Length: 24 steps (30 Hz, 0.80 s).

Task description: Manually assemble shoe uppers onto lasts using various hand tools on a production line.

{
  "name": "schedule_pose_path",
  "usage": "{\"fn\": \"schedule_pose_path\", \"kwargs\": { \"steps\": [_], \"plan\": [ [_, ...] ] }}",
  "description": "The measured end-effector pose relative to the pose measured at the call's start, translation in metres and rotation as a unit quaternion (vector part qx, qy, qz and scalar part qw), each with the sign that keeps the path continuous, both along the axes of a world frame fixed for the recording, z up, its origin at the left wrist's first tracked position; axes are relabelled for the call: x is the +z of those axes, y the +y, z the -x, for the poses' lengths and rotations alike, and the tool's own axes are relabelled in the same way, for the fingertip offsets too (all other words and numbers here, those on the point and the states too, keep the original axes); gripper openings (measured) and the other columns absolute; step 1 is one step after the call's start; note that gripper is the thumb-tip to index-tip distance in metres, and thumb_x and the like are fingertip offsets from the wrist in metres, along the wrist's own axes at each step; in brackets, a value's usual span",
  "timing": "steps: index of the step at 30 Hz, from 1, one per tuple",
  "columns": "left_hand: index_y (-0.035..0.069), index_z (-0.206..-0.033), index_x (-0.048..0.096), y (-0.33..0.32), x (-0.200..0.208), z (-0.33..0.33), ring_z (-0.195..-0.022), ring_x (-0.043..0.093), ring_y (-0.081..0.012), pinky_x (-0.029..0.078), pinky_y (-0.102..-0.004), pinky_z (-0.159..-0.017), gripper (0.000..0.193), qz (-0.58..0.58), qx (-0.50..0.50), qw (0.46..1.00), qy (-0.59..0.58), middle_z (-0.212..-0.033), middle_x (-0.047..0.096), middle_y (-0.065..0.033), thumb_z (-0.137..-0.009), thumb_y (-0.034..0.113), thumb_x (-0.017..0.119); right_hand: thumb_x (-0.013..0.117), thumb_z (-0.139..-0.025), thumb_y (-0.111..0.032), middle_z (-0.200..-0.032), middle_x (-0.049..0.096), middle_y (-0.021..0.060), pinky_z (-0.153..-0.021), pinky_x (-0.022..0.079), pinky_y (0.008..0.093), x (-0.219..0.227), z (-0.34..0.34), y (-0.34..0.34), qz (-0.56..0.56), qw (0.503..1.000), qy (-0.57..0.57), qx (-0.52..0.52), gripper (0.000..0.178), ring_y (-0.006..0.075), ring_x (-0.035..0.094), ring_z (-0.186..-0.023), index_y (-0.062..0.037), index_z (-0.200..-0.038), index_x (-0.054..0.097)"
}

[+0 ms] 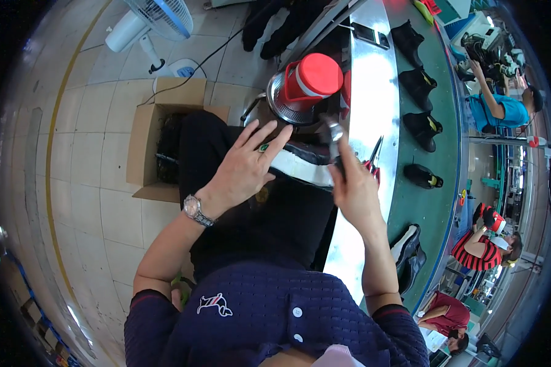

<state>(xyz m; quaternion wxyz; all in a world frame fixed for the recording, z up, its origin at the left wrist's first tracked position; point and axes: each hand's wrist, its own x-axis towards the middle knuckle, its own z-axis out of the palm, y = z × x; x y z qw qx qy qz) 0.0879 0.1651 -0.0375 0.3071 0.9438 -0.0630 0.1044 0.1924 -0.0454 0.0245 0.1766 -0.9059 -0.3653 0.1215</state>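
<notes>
A dark shoe with a white sole (pixel 301 169) lies sideways across my lap. My left hand (pixel 242 162), wearing a green-stoned ring, is at its left end, fingers spread along the dark upper and thumb by the sole, steadying it. The fingertips show, but the palm side is hidden. Closed round a dark handle, my right hand (pixel 356 192) is over the shoe's other end. The tool is a hammer (pixel 334 133) with a shiny metal head, smeared by motion. Whether the head touches the shoe I cannot tell.
Red-handled pliers (pixel 373 165) lie on the metal ledge (pixel 355 238) to my right. Beyond it, a green conveyor belt (pixel 404 205) carries several black shoes. A red jug (pixel 312 79) stands on a stool ahead. An open carton (pixel 144 147) and a fan (pixel 147 30) are on the left.
</notes>
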Motion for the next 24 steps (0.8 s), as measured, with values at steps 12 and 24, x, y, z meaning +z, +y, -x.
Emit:
{"fn": "schedule_pose_path", "kwargs": {
  "steps": [12, 24],
  "plan": [
    [-0.001, -0.145, 0.027, -0.032, -0.016, 0.102, -0.129, 0.046, -0.0351, 0.038, -0.0369, -0.104, 0.076, 0.355, 0.193, 0.897, 0.177, -0.141, 0.04, -0.0239, -0.091, 0.037, 0.065, 0.057, -0.092, -0.009, -0.095, 0.069, 0.0197, -0.069, 0.057, 0.042, 0.024, 0.079, 0.0, -0.086, 0.976, 0.195, -0.052, 0.072, 0.0377, 0.07, -0.081, -0.0114, -0.153, 0.017],
    [-0.006, -0.114, 0.062, -0.029, -0.015, 0.118, -0.07, 0.067, -0.0307, 0.053, -0.0362, -0.06, 0.031, 0.222, 0.267, 0.934, 0.087, -0.084, 0.068, -0.0187, -0.097, 0.019, 0.055, 0.057, -0.091, -0.009, -0.081, 0.065, 0.0248, -0.057, 0.055, 0.0402, 0.031, 0.058, 0.034, 0.108, 0.946, 0.195, 0.236, 0.06, 0.0351, 0.068, -0.067, -0.0092, -0.145, 0.031]
  ]
}}
